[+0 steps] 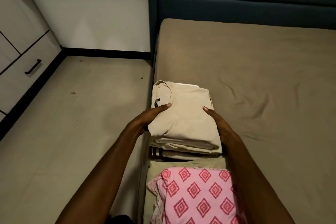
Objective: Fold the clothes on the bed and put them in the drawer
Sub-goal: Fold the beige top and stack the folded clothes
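Folded and stacked on the bed [254, 71], cream top [183, 114] gripped by left hand [154, 112] and right hand [217, 120], thumbs on top, other fingers hidden, drawer [23, 80] shut and waiting.

The tan-sheeted bed [254, 71] carries a folded cream garment pile [185, 120] at its left edge, with a pink diamond-patterned cloth [196, 194] lying just nearer.

Open mattress to my right, crowded bed edge near me

I see the bed [254, 63] bare beyond the cream folded stack [183, 114]; the pink patterned cloth [198, 194] blocks the near edge, the headboard [245, 5] walls the far end, floor [72, 132] lies open left.
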Demonstrator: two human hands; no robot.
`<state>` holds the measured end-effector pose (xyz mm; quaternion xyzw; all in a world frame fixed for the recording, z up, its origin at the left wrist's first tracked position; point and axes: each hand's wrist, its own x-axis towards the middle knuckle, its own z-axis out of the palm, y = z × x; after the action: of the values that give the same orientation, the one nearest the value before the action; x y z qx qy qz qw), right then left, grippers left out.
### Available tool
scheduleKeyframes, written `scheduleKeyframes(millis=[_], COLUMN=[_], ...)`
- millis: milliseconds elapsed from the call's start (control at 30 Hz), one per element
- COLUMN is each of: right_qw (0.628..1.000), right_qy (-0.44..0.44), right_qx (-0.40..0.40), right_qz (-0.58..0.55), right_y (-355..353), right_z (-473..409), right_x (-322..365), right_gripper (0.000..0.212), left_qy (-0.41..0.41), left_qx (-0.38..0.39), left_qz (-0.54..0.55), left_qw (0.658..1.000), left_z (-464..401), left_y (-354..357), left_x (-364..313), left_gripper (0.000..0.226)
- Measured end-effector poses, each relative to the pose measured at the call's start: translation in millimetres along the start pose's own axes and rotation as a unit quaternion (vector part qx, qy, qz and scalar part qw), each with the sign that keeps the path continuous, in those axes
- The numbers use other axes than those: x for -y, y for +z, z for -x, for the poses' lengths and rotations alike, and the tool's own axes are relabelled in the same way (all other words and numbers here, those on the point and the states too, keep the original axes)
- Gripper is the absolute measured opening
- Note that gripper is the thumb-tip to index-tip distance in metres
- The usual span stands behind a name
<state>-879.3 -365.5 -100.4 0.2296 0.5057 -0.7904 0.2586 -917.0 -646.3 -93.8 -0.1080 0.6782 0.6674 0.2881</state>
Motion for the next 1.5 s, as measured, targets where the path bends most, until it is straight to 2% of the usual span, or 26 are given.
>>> scheduleKeyframes(millis=[100,200,300,567,667,833,1000,1333,1433,1500], right_qw=[1.0,0.999,0.997,0.992,0.991,0.992,0.993,0.995,0.994,0.993], right_qy=[-0.028,-0.042,-0.052,-0.082,-0.093,-0.094,-0.087,-0.03,-0.012,-0.008], right_qx=[-0.006,-0.009,-0.003,0.007,0.013,0.015,0.039,0.098,0.106,0.114], right_qz=[-0.01,-0.027,-0.058,-0.099,-0.091,-0.083,-0.068,0.001,0.014,0.024], right_y=[3.9,5.7,11.5,54.5,89.0,154.7,226.4,377.3,421.4,452.4], right_z=[0.1,2.1,1.9,10.3,26.3,64.1,115.3,214.8,231.9,240.5], right_x=[-1.7,-6.0,-5.8,13.2,24.7,52.3,83.0,156.8,173.2,182.0], right_gripper=[0.056,0.059,0.06,0.058,0.056,0.051,0.043,0.059,0.054,0.049], left_qy=[0.022,0.049,0.078,0.108,0.12,0.126,0.128,0.116,0.115,0.12], left_qx=[0.01,0.032,0.029,0.015,0.02,0.017,-0.014,-0.099,-0.117,-0.133], left_qz=[-0.016,0.008,0.045,0.08,0.085,0.081,0.075,0.115,0.122,0.13], left_qw=[1.0,0.998,0.995,0.991,0.989,0.989,0.989,0.981,0.979,0.975], left_z=[0.5,-1.1,-4.5,20.4,49.9,104.7,176.7,344.1,383.8,406.2], left_y=[-1.0,-3.4,-6.2,-33.4,-55.8,-96.2,-129.0,-196.3,-217.7,-235.2], left_x=[2.7,10.9,11.4,-30.0,-54.2,-94.9,-145.7,-242.5,-267.5,-279.5], left_gripper=[0.056,0.069,0.071,0.069,0.059,0.08,0.083,0.073,0.063,0.063])
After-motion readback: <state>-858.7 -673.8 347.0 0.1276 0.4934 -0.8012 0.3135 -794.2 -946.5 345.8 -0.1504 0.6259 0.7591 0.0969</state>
